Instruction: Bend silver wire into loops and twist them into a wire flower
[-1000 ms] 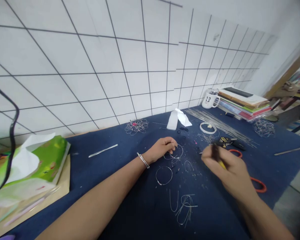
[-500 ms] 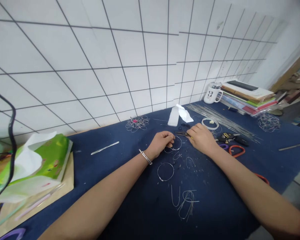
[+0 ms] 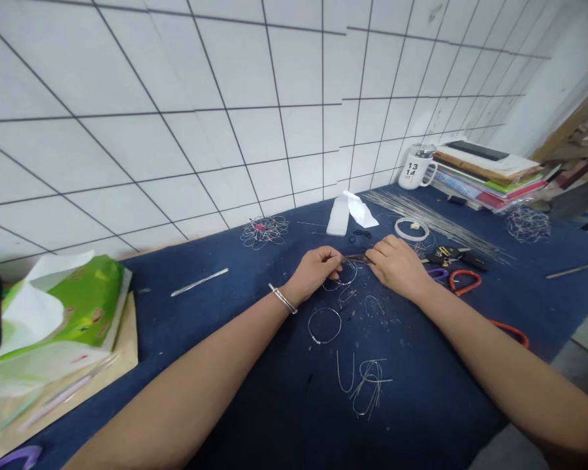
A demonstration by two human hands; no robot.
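Observation:
My left hand point(image 3: 319, 269) pinches a thin wire ring point(image 3: 355, 274) between thumb and fingertips. A pair of pliers point(image 3: 357, 258) is held in my right hand point(image 3: 398, 266), its jaws reaching left to the wire beside my left fingertips. Whether the jaws are closed on the wire is too small to tell. Below my hands on the blue cloth lies another wire ring point(image 3: 325, 326) with a few small beads. Nearer to me are a U-shaped wire point(image 3: 345, 385) and a bundle of bent wires point(image 3: 371, 388).
Behind my hands are a wire coil tangle point(image 3: 264, 232), white paper point(image 3: 361, 210), long straight wires point(image 3: 436, 225) and a white spool ring point(image 3: 411, 228). Orange-handled scissors point(image 3: 465, 281) lie right, with a mug point(image 3: 416, 168) and stacked books point(image 3: 490, 173) beyond. A tissue pack point(image 3: 73, 307) sits left.
The plier jaws have come closer to my left fingertips, reaching the ring's upper edge. The whole view has shifted slightly; the things on the table stay put.

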